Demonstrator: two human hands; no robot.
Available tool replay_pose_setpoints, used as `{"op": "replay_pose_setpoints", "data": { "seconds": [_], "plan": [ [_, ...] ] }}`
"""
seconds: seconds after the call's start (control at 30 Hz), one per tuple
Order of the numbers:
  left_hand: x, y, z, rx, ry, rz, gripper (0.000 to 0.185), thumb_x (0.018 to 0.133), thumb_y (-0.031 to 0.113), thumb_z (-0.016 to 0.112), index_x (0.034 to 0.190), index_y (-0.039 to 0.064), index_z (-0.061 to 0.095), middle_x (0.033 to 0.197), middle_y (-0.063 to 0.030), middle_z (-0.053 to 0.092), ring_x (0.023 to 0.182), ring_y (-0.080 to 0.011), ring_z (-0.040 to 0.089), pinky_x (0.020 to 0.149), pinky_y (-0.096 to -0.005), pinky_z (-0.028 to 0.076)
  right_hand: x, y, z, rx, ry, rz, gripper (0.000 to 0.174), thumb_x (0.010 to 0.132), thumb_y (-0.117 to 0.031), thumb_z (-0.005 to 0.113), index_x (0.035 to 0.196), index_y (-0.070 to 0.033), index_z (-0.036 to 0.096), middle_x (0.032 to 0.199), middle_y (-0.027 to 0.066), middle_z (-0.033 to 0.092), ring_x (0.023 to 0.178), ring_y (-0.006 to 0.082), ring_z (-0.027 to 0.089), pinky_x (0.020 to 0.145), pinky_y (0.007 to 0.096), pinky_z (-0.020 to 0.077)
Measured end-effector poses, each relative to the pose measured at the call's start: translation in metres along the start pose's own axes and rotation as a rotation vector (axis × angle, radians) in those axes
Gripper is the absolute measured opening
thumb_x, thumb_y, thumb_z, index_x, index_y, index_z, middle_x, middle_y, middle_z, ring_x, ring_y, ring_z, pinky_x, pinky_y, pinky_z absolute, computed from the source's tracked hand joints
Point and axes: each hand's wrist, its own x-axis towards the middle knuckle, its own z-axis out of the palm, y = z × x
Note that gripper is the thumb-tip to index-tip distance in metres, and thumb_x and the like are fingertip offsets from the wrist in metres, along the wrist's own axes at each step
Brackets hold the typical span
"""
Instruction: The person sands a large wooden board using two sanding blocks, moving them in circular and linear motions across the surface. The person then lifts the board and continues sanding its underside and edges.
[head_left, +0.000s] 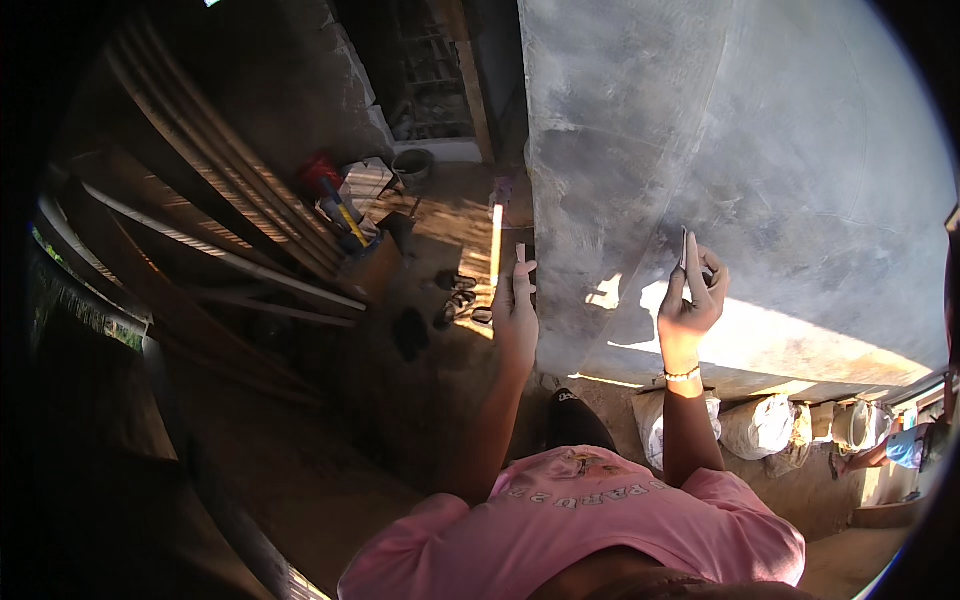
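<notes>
My left hand (516, 311) is raised at the left edge of a grey plastered wall (615, 195), with a small pale pinkish strip (520, 253) held at its fingertips. To the right, before the wall's surface, my right hand (691, 300) pinches a thin flat piece (683, 247) between thumb and fingers; its material cannot be told. A beaded bracelet (682, 374) is on the right wrist. Sunlight falls on the wall behind that hand. Both hands are greyish, as if dusty.
Long poles (225, 157) lean at the left. A bucket (412, 166), a box (375, 262) with a yellow-and-blue-handled tool (346, 214), and footwear (459, 300) stand on the floor. Filled sacks (757, 427) line the wall's foot at right; another person's leg (866, 459) shows beyond.
</notes>
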Motion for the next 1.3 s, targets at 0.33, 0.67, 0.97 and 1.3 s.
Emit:
{"op": "replay_pose_setpoints", "data": {
  "seconds": [0.33,0.67,0.97,1.3],
  "plan": [
    [0.126,0.079,0.05,-0.218,-0.003,0.504,0.052,0.117,0.039,0.049,0.152,0.001,0.056,0.146,-0.0126,0.064,0.136,-0.0177,0.058,0.113,-0.0351,0.045,0.052,-0.016,0.089,-0.17,0.24,-0.047,0.054,0.101,-0.009,0.065,0.153,0.001,0.057,0.154,0.0235,0.055,0.138,0.0372,0.053,0.112,0.0475,0.0424],
    [0.191,0.172,0.074,-0.337,-0.612,0.523,0.069,0.119,0.043,0.032,0.168,-0.004,0.021,0.173,-0.0225,0.029,0.161,-0.0317,0.029,0.131,-0.0414,0.022,0.027,-0.018,0.146,-0.327,0.139,0.09,0.087,0.111,-0.044,0.043,0.165,0.018,0.015,0.172,0.0428,0.007,0.161,0.0576,0.009,0.129,0.0617,0.0132],
    [0.186,0.125,0.072,0.204,-0.34,1.182,0.063,0.115,0.017,0.048,0.161,-0.018,0.024,0.166,-0.0357,0.035,0.156,-0.0444,0.038,0.127,-0.0475,0.031,0.02,-0.012,0.16,-0.431,0.269,0.028,0.086,0.108,-0.046,0.044,0.163,0.016,0.025,0.169,0.0453,0.015,0.159,0.0606,0.016,0.127,0.0653,0.0182],
    [0.176,0.046,0.064,0.179,-0.298,0.959,0.071,0.115,0.021,0.043,0.165,-0.017,0.01,0.17,-0.0326,0.029,0.156,-0.0403,0.035,0.127,-0.0451,0.027,0.272,-0.08,0.083,-0.515,0.439,-0.436,0.079,0.093,-0.047,0.069,0.161,-0.011,0.052,0.168,0.0121,0.048,0.158,0.0347,0.039,0.129,0.0568,0.0229]
  ]
}}
